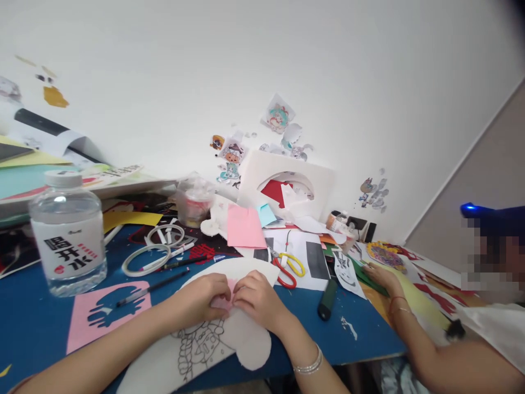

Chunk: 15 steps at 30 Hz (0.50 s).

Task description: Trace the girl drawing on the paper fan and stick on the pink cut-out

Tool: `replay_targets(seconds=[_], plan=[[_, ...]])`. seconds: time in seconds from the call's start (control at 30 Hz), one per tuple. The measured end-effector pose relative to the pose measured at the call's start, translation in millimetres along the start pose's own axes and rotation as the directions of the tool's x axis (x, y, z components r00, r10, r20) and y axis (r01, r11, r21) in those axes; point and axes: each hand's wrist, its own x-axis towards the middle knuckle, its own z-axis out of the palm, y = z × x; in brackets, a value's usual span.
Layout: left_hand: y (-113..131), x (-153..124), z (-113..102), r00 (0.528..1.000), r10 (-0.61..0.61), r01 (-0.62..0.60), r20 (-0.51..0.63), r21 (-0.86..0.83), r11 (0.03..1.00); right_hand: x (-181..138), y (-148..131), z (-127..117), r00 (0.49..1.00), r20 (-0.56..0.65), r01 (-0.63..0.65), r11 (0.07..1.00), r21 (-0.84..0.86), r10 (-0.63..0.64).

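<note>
My left hand and my right hand meet at the middle of the blue table, fingers pinched together on a small pink paper piece. Both hands rest on a large white sheet with a line drawing of a figure. Most of the pink piece is hidden under my fingers. A silver bracelet circles my right wrist.
A clear water bottle stands at the left, beside a pink cut-out sheet. Tape rings, pens, red and yellow scissors, a dark glue stick and paper scraps lie behind. Another person's hand rests on papers at the right.
</note>
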Motion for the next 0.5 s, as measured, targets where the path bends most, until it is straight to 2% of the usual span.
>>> replay_targets(seconds=[0.27,0.5], plan=[[-4.7,2.2,9.6,0.996,0.033,-0.03,-0.078,0.04,0.999,4.6,-3.8,2.1,0.994,0.061,-0.088,0.996,-0.01,0.089],[-4.8,0.4,12.4,0.991,0.12,-0.112,-0.063,0.118,0.987,4.9,-4.2,3.2,0.992,0.053,-0.116,0.993,0.002,0.116]])
